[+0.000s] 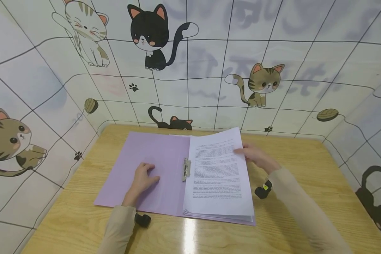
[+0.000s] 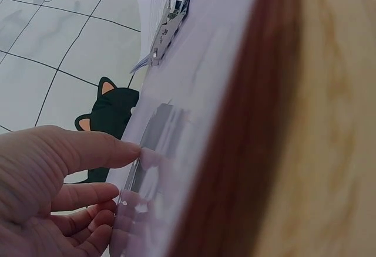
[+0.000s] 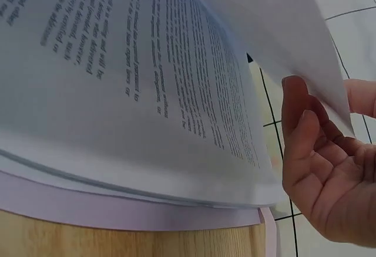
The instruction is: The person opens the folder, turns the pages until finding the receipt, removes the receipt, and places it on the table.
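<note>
A purple folder (image 1: pixel 114 187) lies spread open on the table, with a metal clip (image 1: pixel 186 170) at its spine. A stack of printed sheets (image 1: pixel 217 176) rests on its right side. My right hand (image 1: pixel 257 155) pinches the upper right edge of the top sheet (image 3: pixel 276 28), which is lifted and bowed up, with another printed page (image 3: pixel 117 110) below it. My left hand (image 1: pixel 143 181) rests on the left cover, fingers loosely bent. In the left wrist view its fingertips touch the clear plastic pocket (image 2: pixel 158 157) on that cover, holding nothing.
The wooden table (image 1: pixel 298 155) ends at a wall covering (image 1: pixel 206 91) printed with cats and grid lines, which also rises on both sides. Small black wrist devices (image 1: pixel 143 220) sit on both sleeves.
</note>
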`<state>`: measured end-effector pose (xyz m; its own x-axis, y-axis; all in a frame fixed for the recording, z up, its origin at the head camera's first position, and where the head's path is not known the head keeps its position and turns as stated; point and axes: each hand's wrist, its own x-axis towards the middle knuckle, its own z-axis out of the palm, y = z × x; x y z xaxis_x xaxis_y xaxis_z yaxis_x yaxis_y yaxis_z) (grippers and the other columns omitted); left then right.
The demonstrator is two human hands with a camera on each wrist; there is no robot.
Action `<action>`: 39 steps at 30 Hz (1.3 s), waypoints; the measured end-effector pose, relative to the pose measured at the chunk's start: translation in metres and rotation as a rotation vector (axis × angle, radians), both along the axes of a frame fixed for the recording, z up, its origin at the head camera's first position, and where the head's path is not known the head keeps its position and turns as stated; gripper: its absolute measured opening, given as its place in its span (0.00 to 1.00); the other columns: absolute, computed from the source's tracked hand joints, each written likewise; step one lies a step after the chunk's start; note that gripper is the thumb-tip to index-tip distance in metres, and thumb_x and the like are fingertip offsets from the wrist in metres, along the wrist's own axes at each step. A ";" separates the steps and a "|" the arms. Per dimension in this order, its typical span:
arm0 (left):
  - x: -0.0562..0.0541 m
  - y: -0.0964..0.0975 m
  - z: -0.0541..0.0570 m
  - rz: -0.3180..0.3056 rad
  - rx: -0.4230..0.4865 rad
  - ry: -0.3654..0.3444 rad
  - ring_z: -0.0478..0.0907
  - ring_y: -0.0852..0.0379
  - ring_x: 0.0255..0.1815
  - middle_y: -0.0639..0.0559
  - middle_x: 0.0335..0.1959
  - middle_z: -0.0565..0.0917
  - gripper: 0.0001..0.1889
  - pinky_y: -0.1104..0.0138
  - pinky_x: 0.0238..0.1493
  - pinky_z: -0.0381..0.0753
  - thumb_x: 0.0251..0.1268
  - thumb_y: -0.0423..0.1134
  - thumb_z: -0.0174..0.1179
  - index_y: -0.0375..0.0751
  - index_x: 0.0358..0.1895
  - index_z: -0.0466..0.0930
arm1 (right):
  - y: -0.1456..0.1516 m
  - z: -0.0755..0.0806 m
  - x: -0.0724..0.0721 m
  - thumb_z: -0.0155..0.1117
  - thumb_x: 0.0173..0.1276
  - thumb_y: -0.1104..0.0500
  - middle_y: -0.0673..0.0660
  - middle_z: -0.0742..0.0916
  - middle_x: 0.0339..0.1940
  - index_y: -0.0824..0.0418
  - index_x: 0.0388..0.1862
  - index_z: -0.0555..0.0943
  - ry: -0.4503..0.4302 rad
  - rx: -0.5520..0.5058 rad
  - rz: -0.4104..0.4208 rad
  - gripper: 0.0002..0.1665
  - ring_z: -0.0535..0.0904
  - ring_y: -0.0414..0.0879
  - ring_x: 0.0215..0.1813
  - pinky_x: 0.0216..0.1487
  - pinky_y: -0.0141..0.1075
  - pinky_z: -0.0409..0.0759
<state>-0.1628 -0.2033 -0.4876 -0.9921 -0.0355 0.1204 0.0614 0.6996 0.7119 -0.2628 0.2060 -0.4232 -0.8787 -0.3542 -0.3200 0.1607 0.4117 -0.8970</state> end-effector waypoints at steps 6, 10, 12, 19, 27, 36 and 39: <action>-0.001 -0.001 -0.002 0.013 -0.010 -0.011 0.70 0.36 0.49 0.33 0.45 0.73 0.23 0.49 0.54 0.69 0.43 0.30 0.69 0.22 0.46 0.77 | -0.005 0.004 0.010 0.56 0.67 0.61 0.66 0.83 0.49 0.70 0.62 0.68 -0.016 -0.069 0.007 0.27 0.83 0.53 0.40 0.41 0.45 0.81; 0.000 0.000 -0.001 0.008 -0.016 -0.003 0.71 0.37 0.48 0.33 0.44 0.73 0.23 0.49 0.53 0.69 0.43 0.30 0.69 0.22 0.45 0.77 | -0.009 0.007 0.017 0.56 0.67 0.62 0.66 0.82 0.50 0.68 0.65 0.67 -0.029 -0.125 0.010 0.28 0.83 0.54 0.42 0.41 0.47 0.81; 0.000 0.000 -0.001 0.007 -0.015 0.003 0.71 0.37 0.48 0.33 0.44 0.73 0.23 0.49 0.53 0.69 0.43 0.29 0.69 0.22 0.45 0.77 | -0.011 0.009 0.021 0.56 0.67 0.61 0.65 0.82 0.50 0.68 0.65 0.66 -0.036 -0.143 0.014 0.28 0.83 0.53 0.42 0.41 0.46 0.81; 0.001 0.001 -0.001 0.006 -0.010 -0.003 0.70 0.36 0.49 0.32 0.45 0.73 0.23 0.49 0.54 0.68 0.43 0.29 0.69 0.21 0.46 0.76 | -0.020 0.019 0.030 0.54 0.69 0.61 0.63 0.84 0.48 0.72 0.63 0.67 -0.052 -0.213 0.051 0.27 0.83 0.53 0.42 0.41 0.45 0.81; 0.002 0.001 -0.002 0.003 -0.016 -0.005 0.70 0.35 0.50 0.32 0.46 0.73 0.23 0.48 0.54 0.68 0.44 0.29 0.68 0.21 0.47 0.76 | -0.036 0.031 0.036 0.52 0.70 0.60 0.60 0.84 0.45 0.75 0.62 0.65 -0.059 -0.266 0.057 0.26 0.83 0.50 0.42 0.41 0.43 0.81; 0.005 0.001 0.005 -0.047 -0.022 0.012 0.70 0.35 0.51 0.31 0.47 0.73 0.27 0.48 0.56 0.68 0.44 0.30 0.68 0.19 0.50 0.72 | -0.055 0.040 0.036 0.52 0.70 0.59 0.56 0.83 0.42 0.74 0.61 0.65 -0.086 -0.317 0.063 0.26 0.82 0.46 0.41 0.42 0.39 0.80; 0.007 0.002 0.008 -0.051 -0.022 0.060 0.71 0.36 0.50 0.32 0.46 0.75 0.26 0.49 0.56 0.68 0.44 0.30 0.68 0.20 0.50 0.73 | -0.064 0.043 0.035 0.52 0.70 0.59 0.55 0.83 0.40 0.74 0.60 0.66 -0.085 -0.328 0.066 0.25 0.82 0.46 0.39 0.41 0.39 0.80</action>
<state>-0.1562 -0.2011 -0.4799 -0.9835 0.0180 0.1797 0.1392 0.7099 0.6904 -0.2274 0.1423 -0.3798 -0.8257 -0.5054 -0.2506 0.2231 0.1155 -0.9679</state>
